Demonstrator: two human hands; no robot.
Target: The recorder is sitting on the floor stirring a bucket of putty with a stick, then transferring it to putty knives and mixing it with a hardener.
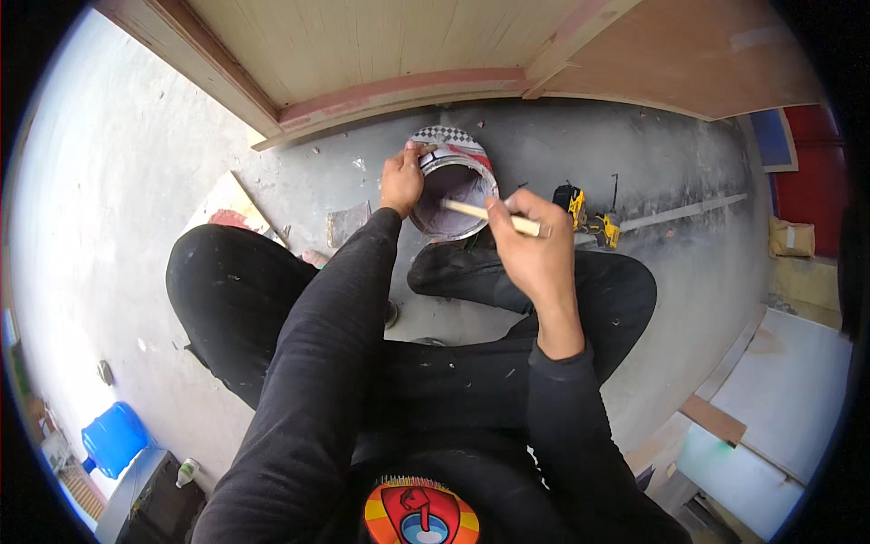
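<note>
A tin can with a checkered and red outer wall stands tilted on the floor, its mouth facing me. Greyish-pink residue coats its inside. My left hand is closed on the can's left rim. In my right hand is a pale wooden stick, gripped near its upper end. The stick's far end reaches into the can, against the residue. Crossed legs in black trousers lie just below the can.
A large wooden panel rises ahead. Yellow-and-black power tools lie right of the can. To the left are a stained board and a translucent scrap. A blue water jug sits lower left, white boards lower right.
</note>
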